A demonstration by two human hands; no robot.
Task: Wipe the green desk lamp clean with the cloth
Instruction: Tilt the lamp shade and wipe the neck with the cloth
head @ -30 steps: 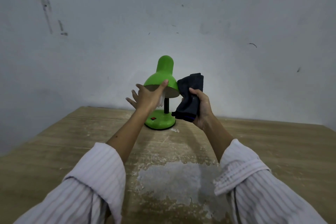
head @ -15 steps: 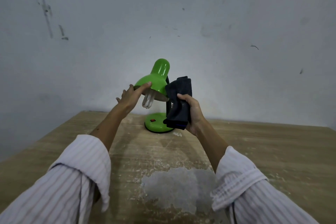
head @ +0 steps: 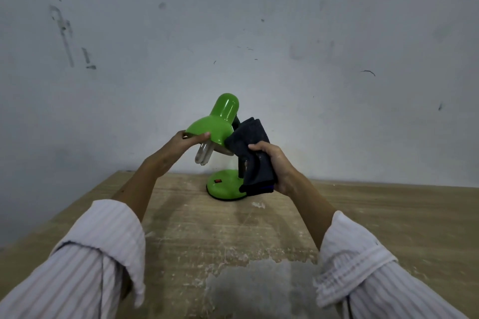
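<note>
Head view showed the green desk lamp point(head: 225, 147) standing on the tabletop point(head: 388, 220) close to its far edge, just in front of the wall point(head: 311, 33), with its shade point(head: 211, 128) tilted so that the bare bulb point(head: 203, 155) pointed down and toward the left. The round base point(head: 223, 188) with its small red switch point(head: 217, 181) sat flat on the wood.

The left hand point(head: 185, 143) pinched the shade's lower rim, thumb on top and fingers underneath, holding the shade at that tilt. The right hand point(head: 274, 166) had its fingers curled tight around a folded dark cloth point(head: 252, 155), whose upper corner touched the right side of the shade (whether it pressed or merely brushed I could not tell). The lower end of the cloth hung in front of the stem and hid most of it.

From where things lay, the wiping looked barely begun: the cloth had reached only one edge of the shade, and the top of the shade, the stem and the base all seemed yet to be gone over. The green gloss gave no clear sign of which parts were clean.

Nearer the person, the tabletop was worn, with a pale scuffed patch point(head: 259, 282) between the striped sleeves point(head: 98, 254).
</note>
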